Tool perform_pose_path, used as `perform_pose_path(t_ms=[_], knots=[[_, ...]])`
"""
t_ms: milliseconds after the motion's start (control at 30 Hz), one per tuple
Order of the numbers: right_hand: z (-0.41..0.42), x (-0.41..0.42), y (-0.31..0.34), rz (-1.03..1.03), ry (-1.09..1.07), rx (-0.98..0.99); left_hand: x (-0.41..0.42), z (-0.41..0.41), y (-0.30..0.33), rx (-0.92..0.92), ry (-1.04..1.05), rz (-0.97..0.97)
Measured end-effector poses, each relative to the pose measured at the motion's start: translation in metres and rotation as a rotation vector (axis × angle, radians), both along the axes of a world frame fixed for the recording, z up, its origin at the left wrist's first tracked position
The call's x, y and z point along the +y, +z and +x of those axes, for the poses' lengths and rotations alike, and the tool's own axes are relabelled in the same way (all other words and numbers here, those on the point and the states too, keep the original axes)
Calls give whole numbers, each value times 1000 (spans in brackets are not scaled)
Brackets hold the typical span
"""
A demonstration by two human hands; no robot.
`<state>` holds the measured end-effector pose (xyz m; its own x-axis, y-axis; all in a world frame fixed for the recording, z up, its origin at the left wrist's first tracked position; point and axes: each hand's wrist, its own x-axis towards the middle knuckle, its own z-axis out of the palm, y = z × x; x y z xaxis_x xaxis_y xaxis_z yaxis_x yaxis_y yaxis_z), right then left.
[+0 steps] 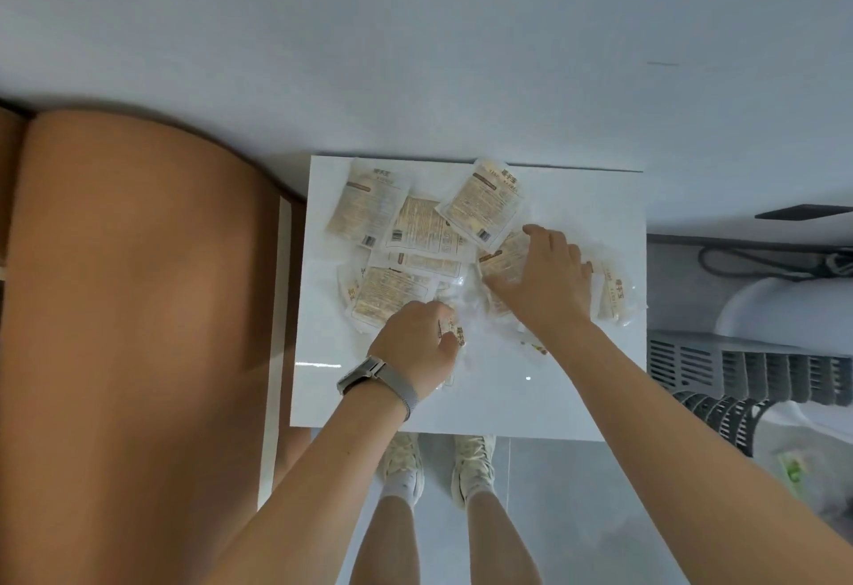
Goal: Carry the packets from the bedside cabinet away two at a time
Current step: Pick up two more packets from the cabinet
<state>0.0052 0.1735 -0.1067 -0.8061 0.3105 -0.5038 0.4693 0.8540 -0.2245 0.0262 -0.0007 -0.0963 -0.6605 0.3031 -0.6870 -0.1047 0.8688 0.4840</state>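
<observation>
Packets (417, 238) heaped on glossy white worktop (577, 381) of bedside cabinet, mostly beyond both hands. Left hand (415, 344), watch (369, 374) on wrist, fingers curled, pinching one clear-edged packet (454, 330) at near side of heap. Right hand (542, 279) spread flat, pressing on another packet (501, 259); one more just right of it (616, 296). Brown bed (129, 307) far left; wire basket (747, 381) far right.

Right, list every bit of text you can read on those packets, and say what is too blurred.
Packets: three large Chinese characters at one end of each, too blurred to read with certainty.
Packets' fine print and barcodes: too small to read.
Watch on the left wrist: no readable text.
</observation>
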Motion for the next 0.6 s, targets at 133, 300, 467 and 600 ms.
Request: perform_pose_path(t_ms=[133,300,467,600], knots=[[-6,-3,-8,77,-10,-88,18,-9,-7,-10,48,75],[-3,-6,3,-146,-230,-18,40,-16,-11,-64,123,153],[22,-7,29,-401,-464,139,46,-12,0,-219,379,384],[40,-13,45,-490,-350,242,54,-10,8,-575,753,705]])
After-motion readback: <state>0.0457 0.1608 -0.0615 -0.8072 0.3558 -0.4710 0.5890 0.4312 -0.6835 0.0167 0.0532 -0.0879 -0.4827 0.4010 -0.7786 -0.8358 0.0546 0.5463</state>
